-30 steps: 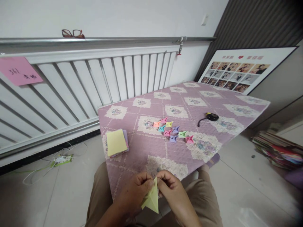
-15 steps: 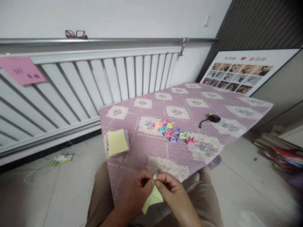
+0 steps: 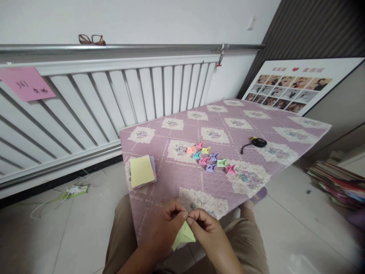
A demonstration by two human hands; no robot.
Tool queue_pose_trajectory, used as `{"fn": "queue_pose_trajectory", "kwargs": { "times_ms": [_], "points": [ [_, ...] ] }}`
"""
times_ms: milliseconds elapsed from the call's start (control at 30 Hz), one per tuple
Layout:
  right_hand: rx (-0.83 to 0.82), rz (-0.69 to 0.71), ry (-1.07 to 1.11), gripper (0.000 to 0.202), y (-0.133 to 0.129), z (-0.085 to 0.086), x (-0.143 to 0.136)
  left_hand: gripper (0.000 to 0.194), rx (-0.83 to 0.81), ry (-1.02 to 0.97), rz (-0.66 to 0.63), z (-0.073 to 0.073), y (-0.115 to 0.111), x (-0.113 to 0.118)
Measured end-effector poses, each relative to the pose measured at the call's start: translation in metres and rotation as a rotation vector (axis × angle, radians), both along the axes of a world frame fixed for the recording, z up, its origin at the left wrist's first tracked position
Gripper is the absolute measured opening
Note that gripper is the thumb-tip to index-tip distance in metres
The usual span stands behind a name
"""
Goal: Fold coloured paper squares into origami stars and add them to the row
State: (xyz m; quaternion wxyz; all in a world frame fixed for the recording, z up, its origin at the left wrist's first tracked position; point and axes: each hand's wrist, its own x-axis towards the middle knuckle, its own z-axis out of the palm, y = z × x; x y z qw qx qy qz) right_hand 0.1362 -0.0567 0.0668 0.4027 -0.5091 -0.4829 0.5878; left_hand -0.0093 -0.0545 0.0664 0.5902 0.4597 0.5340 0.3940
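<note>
A: Item one, the piece in work?
B: Pale yellow-green sheet [image 3: 184,235], one, partly folded, with pointed corners. Location: beneath the fingertips, at the near edge of the counter [image 3: 171,179].

A: Holders?
B: Left hand [image 3: 167,228], bare, fingers closed in a pinch on the top of the sheet. Right hand [image 3: 207,228], bare, thumb and fingers likewise pinched there. The fingertips of both hands meet, or nearly so; the exact grip point is hidden.

A: Counter covering?
B: Mauve cloth [image 3: 182,131], with pale diamond patches bearing floral motifs.

A: Goods laid on it?
B: Left, near: stack of paper squares [image 3: 142,171], yellow uppermost, purple showing at the right side. Middle: folded paper pieces [image 3: 210,168], nine, in a close group; three pink, two purple, one each orange, yellow, teal and green. Right, farther off: tape measure [image 3: 259,142], black with yellow, strap trailing left.

A: Surroundings?
B: Radiator [image 3: 155,91], white, along the far left, pink note [image 3: 27,83] on its left part. Spectacles [image 3: 92,39], one pair, on the metal pipe [image 3: 137,48] above. Far right: photo board [image 3: 288,85], leaning, dark-edged. On the floor, left: power strip [image 3: 77,191], green and white, with cables.
</note>
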Motion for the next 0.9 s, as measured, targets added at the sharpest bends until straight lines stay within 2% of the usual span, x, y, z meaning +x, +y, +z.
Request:
{"fn": "queue_pose_trajectory", "kwargs": {
  "times_ms": [133,233,367,500,600,733,900],
  "points": [
    [-0.018,0.058,0.026,0.036,0.000,-0.002,0.003,0.021,-0.036,-0.097,0.000,-0.005,0.000,0.000],
    [0.018,0.057,-0.024,0.037,-0.002,-0.004,0.002,0.021,-0.063,-0.067,0.009,-0.009,-0.001,0.000],
    [0.066,-0.022,-0.089,0.038,-0.003,-0.006,-0.003,0.019,-0.082,-0.002,0.027,-0.009,-0.001,0.002],
    [0.054,-0.154,0.001,0.041,-0.002,-0.009,-0.005,0.020,-0.023,-0.087,-0.016,-0.006,0.001,0.004],
    [0.010,-0.213,0.090,0.040,-0.001,-0.012,-0.004,0.018,0.009,-0.007,-0.093,-0.007,-0.001,0.003],
    [-0.069,-0.279,0.233,0.039,-0.002,-0.016,-0.002,0.015,-0.017,0.108,-0.120,-0.011,-0.005,0.000],
    [-0.081,-0.255,0.236,0.041,0.000,-0.018,0.001,0.011,-0.043,0.197,-0.135,-0.011,-0.005,-0.005]
  ]
}}
